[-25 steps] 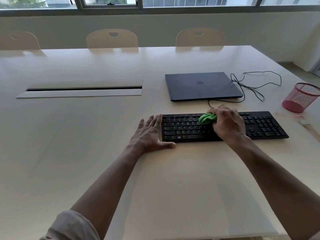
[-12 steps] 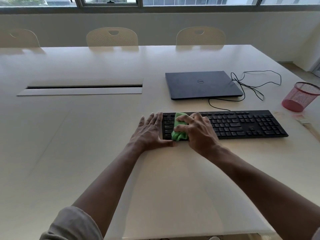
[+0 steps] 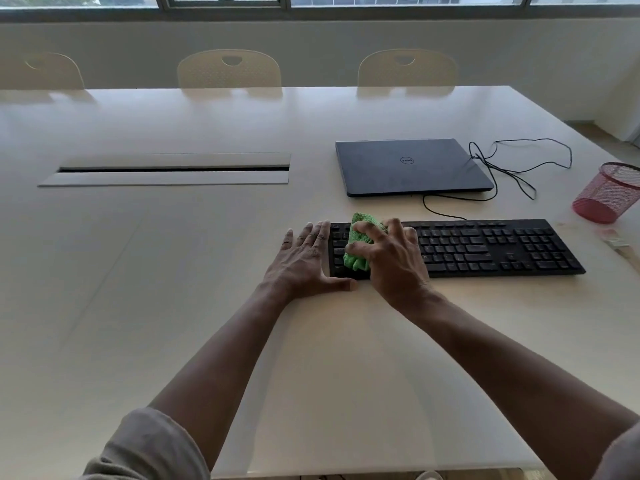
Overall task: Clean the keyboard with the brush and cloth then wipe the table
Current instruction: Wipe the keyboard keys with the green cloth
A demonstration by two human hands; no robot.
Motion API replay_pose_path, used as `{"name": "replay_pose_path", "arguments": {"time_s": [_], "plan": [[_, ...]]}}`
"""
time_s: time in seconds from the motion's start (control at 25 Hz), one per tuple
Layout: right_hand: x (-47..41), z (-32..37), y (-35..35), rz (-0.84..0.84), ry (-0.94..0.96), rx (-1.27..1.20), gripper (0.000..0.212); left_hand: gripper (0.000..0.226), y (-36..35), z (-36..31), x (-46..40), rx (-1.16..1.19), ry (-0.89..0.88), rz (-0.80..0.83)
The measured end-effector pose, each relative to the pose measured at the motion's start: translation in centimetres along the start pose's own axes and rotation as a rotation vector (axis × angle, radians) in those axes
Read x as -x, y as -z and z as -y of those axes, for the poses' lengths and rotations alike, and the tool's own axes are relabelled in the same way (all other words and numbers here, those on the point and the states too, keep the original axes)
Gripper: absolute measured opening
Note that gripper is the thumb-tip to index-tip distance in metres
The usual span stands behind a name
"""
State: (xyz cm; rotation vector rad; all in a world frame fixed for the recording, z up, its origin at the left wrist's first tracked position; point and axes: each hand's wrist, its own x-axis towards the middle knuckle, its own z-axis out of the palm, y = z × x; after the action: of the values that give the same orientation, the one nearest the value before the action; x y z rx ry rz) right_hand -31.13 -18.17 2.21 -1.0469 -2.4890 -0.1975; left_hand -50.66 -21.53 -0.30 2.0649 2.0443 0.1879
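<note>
Nearest us, our two forearms reach out over the pale table (image 3: 346,375), each with a rolled grey sleeve at the bottom edge. Our left hand (image 3: 304,261) lies flat on the table with its fingers straight and relaxed, holding nothing; its fingertips sit against the left end of the one black keyboard (image 3: 485,247) and its thumb runs along the near edge. Our right hand (image 3: 391,261) is just beside it, fingers curled round one bunched green cloth (image 3: 358,230), which it presses onto the keys at the keyboard's left end.

At about three o'clock from the keyboard, near the table's right edge, one pale-handled brush (image 3: 620,244) lies flat, apart from both hands. Beyond it, at two o'clock, one red mesh cup (image 3: 609,192) stands upright.

At twelve o'clock from the keyboard we see one closed dark laptop (image 3: 412,168), with one thin black cable (image 3: 512,168) looping to its right and running back down toward the keyboard. At ten o'clock, one long slot (image 3: 173,169) is set into the tabletop.

Farthest off, three cream chairs stand along the far edge: one (image 3: 45,71) at the left, one (image 3: 228,71) in the middle, one (image 3: 408,69) at the right, under a window.
</note>
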Motion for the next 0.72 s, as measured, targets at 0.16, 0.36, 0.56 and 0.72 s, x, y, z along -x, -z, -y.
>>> {"name": "replay_pose_path", "arguments": {"time_s": [0.16, 0.36, 0.56, 0.72], "plan": [[1.1, -2.0, 1.2, 0.025, 0.165, 0.003, 0.042, 0.138, -0.1, 0.1, -0.1, -0.002, 0.001, -0.002], [-0.8, -2.0, 1.2, -0.03, 0.036, 0.009, 0.042, 0.141, -0.1, 0.1, -0.1, 0.004, 0.0, -0.006], [0.2, -0.5, -0.2, 0.009, 0.093, -0.033, 0.045, 0.141, 0.0, 0.1, -0.1, 0.006, -0.006, 0.002], [1.4, -3.1, 1.2, 0.04, 0.158, -0.05, 0.047, 0.141, 0.1, 0.1, 0.0, 0.001, 0.004, 0.005]]}}
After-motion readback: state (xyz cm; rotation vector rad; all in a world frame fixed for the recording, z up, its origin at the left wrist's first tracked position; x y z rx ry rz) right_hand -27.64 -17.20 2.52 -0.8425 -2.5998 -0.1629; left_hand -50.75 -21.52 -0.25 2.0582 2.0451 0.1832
